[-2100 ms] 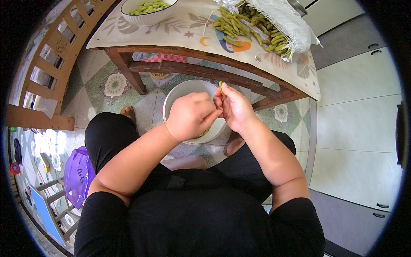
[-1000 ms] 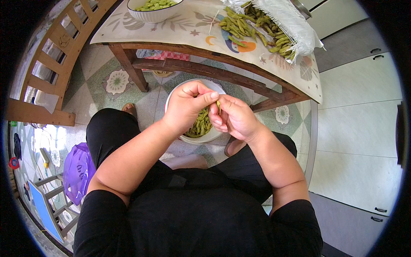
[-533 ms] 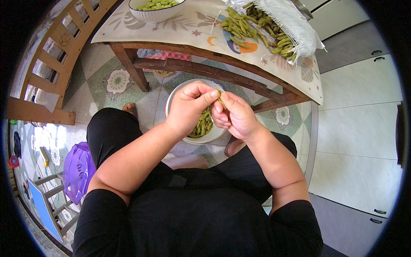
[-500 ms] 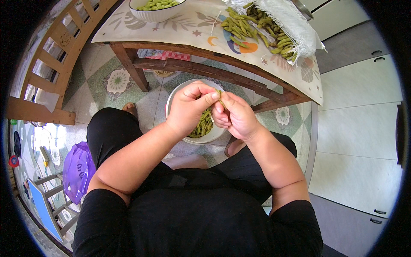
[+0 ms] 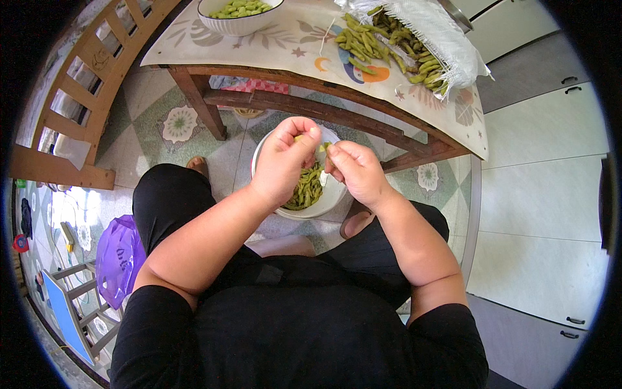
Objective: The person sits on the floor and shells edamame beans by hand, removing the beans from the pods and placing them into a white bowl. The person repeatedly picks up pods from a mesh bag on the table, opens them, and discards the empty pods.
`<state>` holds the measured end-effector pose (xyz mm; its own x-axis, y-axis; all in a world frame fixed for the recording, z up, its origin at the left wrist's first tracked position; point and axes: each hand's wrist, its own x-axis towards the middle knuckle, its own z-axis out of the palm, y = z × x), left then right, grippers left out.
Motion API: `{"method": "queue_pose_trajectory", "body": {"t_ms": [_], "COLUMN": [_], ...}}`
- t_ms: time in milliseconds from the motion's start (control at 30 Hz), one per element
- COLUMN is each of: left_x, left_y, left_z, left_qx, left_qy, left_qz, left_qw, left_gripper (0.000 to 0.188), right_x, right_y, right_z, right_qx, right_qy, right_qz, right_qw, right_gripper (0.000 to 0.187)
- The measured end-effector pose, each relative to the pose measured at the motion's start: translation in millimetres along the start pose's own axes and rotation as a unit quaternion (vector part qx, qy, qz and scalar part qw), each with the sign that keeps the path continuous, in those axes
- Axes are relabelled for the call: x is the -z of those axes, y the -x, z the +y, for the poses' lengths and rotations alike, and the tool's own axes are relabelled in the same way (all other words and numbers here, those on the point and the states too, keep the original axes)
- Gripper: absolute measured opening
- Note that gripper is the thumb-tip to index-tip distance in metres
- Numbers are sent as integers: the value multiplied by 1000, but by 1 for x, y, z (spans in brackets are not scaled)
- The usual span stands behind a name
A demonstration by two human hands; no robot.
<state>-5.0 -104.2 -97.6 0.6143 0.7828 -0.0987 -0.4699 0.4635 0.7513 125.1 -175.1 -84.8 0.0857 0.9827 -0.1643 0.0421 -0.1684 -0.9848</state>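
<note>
My left hand [image 5: 283, 162] is closed over the basin, with a yellow-green bit of soybean [image 5: 298, 138] showing among its curled fingers. Just to the right, my right hand [image 5: 358, 174] pinches a green soybean pod [image 5: 323, 148] between thumb and fingers. A narrow gap parts the two hands. Beneath them, a white basin [image 5: 315, 209] stands on the floor between my feet, holding many green pods or shells [image 5: 304, 191]. A small white thing [image 5: 324, 178] shows beside my right fingers; its kind is unclear. My hands hide part of the basin.
Ahead stands a wooden table [image 5: 285, 48] with a patterned cover. On it are a white bowl [image 5: 240, 24] of shelled beans and a pile of pods [image 5: 366, 42] beside a white woven sack [image 5: 447, 45]. A purple bag [image 5: 120, 259] hangs at left; cabinets [image 5: 538, 194] line the right.
My hands, which were together on the pod, have drawn slightly apart. The left has shifted a little left, and the pod stays in my right fingers.
</note>
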Motion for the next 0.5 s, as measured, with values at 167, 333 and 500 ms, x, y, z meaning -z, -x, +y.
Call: {"method": "queue_pose_trajectory", "body": {"t_ms": [167, 333, 500], "left_x": [4, 8, 5], "left_y": [-5, -4, -6], "left_z": [4, 2, -1], "left_qx": [35, 63, 68], "left_qy": [17, -32, -78], "left_qz": [-22, -49, -52], "left_qw": [999, 996, 993], "left_gripper": [11, 14, 15], "right_x": [11, 22, 40], "right_y": [-8, -12, -19], "right_z": [1, -12, -30], "right_qx": [-52, 15, 52], "right_qy": [304, 517, 364], "right_qz": [12, 99, 203], "right_qw": [951, 850, 907], "right_gripper": [34, 32, 25]}}
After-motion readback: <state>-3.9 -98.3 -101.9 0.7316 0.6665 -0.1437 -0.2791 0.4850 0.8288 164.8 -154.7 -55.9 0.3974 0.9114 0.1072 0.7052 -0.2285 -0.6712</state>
